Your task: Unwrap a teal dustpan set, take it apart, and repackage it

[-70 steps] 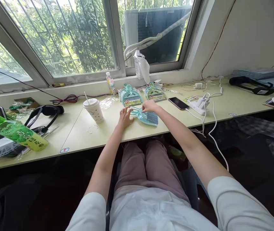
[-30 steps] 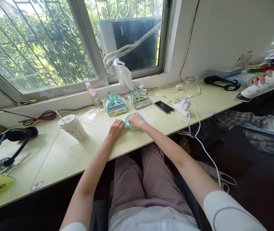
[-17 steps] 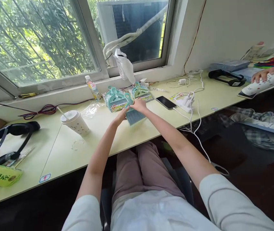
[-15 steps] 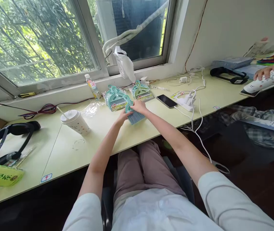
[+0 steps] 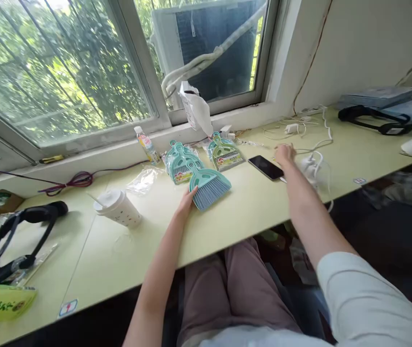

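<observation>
Teal plastic brush set (image 5: 210, 185), likely light and stiff, is resting in the gripping left hand (image 5: 186, 200), its graspable handle (image 5: 193, 167) lying beyond; right hand's (image 5: 285, 154) hold I cannot tell.

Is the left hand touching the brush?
Touching: the head view shows the left hand at the brush, its thumb lapped over the left edge with no gap.

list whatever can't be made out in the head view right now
All in the head view:
Left hand: most fingers hidden behind the brush-and-dustpan set.
Right hand: anything under its fingers, covered by the hand.
Green bottle: one end cut off by the left edge.
Pack label: print too small.
White plugs: blurred.
</observation>
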A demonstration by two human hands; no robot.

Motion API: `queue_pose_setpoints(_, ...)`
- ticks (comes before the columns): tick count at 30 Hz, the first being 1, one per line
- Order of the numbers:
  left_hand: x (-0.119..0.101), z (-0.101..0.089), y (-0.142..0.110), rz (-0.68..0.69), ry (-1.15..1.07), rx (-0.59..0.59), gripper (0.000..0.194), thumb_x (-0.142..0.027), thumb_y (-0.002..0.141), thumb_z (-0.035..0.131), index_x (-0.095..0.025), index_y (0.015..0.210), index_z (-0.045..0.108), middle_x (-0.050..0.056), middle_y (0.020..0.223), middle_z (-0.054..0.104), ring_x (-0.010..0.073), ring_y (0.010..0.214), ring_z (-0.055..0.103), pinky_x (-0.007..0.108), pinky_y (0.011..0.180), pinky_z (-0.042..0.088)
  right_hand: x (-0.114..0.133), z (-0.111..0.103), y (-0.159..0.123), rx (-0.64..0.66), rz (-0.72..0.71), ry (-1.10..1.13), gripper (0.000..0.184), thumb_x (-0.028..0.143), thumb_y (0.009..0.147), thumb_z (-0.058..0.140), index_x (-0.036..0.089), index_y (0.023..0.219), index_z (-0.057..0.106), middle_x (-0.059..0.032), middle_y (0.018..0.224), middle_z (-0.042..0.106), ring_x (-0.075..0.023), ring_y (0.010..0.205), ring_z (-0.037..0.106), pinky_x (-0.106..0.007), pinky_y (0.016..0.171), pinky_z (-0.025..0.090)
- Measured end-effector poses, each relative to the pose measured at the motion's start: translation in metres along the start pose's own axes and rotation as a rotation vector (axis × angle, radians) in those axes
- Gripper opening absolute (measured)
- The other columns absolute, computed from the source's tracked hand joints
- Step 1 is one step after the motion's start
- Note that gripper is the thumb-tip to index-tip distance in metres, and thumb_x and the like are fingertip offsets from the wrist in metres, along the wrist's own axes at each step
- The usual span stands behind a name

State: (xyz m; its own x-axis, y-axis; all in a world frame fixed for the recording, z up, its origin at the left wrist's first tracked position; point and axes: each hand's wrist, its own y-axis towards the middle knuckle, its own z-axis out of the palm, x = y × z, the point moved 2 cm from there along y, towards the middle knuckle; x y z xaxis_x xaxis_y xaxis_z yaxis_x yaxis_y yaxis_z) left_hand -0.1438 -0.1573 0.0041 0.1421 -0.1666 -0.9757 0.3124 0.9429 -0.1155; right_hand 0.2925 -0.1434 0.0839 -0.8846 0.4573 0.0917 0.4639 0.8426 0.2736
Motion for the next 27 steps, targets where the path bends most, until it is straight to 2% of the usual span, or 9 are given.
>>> queue_pose_setpoints(3,0.002,-0.005,0.002,-0.022,0.001,-0.011,0.069,-0.055,0.078,0.074,-0.032,0.14,0.055,0.007,0.144,0.061,0.0312,0.134,0.059,0.049,0.112,0.05,-0.039,0.033,0.043,0.102,0.019,-0.023,0.033,0.024,0.095,0.054,0.014,0.12,0.074,-0.0246,0.139,0.062,-0.0359,0.138,0.048,-0.055,0.107,0.039)
queue_pose_setpoints(7,0.0,-0.008,0.005,-0.038,0.078,0.04,0.068,-0.059,0.078,0.074,-0.035,0.14,0.057,0.007,0.142,0.063,0.0322,0.136,0.056,0.051,0.115,0.048,-0.051,0.066,0.076,0.287,0.042,-0.143,0.04,0.047,0.095,0.059,0.015,0.104,0.08,-0.0299,0.146,0.054,-0.038,0.15,0.035,-0.065,0.109,0.032)
queue_pose_setpoints(10,-0.002,-0.009,0.007,-0.035,0.063,0.037,0.07,-0.055,0.078,0.076,-0.035,0.141,0.057,0.007,0.144,0.061,0.0318,0.139,0.054,0.049,0.117,0.046,-0.048,0.081,0.083,0.302,0.065,-0.119,0.036,0.041,0.094,0.064,0.015,0.113,0.078,-0.0291,0.145,0.056,-0.0355,0.151,0.035,-0.067,0.113,0.024)
queue_pose_setpoints(13,-0.002,-0.01,0.008,-0.058,0.026,0.005,0.073,-0.049,0.076,0.079,-0.031,0.142,0.056,0.007,0.147,0.059,0.0316,0.141,0.052,0.046,0.118,0.046,-0.042,0.079,0.088,0.275,0.115,0.014,0.037,0.031,0.091,0.069,0.013,0.123,0.075,-0.0303,0.136,0.062,-0.033,0.138,0.051,-0.059,0.112,0.029)
queue_pose_setpoints(15,-0.002,-0.009,0.009,-0.083,0.011,-0.007,0.073,-0.046,0.076,0.08,-0.03,0.142,0.055,0.007,0.148,0.058,0.0314,0.141,0.052,0.045,0.118,0.046,-0.032,0.063,0.095,0.24,0.137,0.152,0.037,0.03,0.091,0.068,0.01,0.121,0.076,-0.0305,0.127,0.068,-0.031,0.126,0.061,-0.05,0.104,0.039)
queue_pose_setpoints(17,-0.001,-0.008,0.009,-0.093,0.025,-0.007,0.072,-0.044,0.077,0.079,-0.028,0.142,0.055,0.008,0.147,0.059,0.0313,0.141,0.052,0.046,0.118,0.046,-0.015,0.035,0.104,0.058,0.121,0.357,0.045,0.037,0.094,0.06,0.004,0.121,0.075,-0.0318,0.119,0.07,-0.0289,0.119,0.065,-0.042,0.092,0.045)
queue_pose_setpoints(21,0.0,-0.009,0.009,-0.062,0.093,0.018,0.067,-0.046,0.082,0.073,-0.027,0.143,0.052,0.008,0.147,0.059,0.0308,0.139,0.053,0.047,0.116,0.048,0.055,-0.039,0.093,-0.109,-0.282,0.87,0.051,0.034,0.104,0.034,0.002,0.126,0.067,-0.0234,0.122,0.072,-0.0214,0.112,0.071,-0.037,0.087,0.051)
queue_pose_setpoints(24,0.002,-0.011,0.009,-0.021,0.12,0.018,0.066,-0.049,0.085,0.07,-0.027,0.144,0.05,0.008,0.148,0.058,0.0308,0.139,0.054,0.048,0.116,0.048,0.118,-0.087,0.032,-0.135,-0.533,1.055,0.043,0.035,0.105,0.041,0.006,0.127,0.064,-0.0155,0.127,0.072,-0.0184,0.116,0.07,-0.036,0.094,0.055)
queue_pose_setpoints(27,0.002,-0.009,0.006,-0.005,0.08,0.011,0.064,-0.046,0.089,0.067,-0.025,0.146,0.048,0.009,0.149,0.056,0.0301,0.14,0.053,0.048,0.118,0.046,0.172,-0.111,-0.055,-0.067,-0.714,0.901,0.04,0.039,0.106,0.039,0.016,0.128,0.064,-0.0071,0.132,0.069,-0.0188,0.121,0.067,-0.036,0.098,0.056)
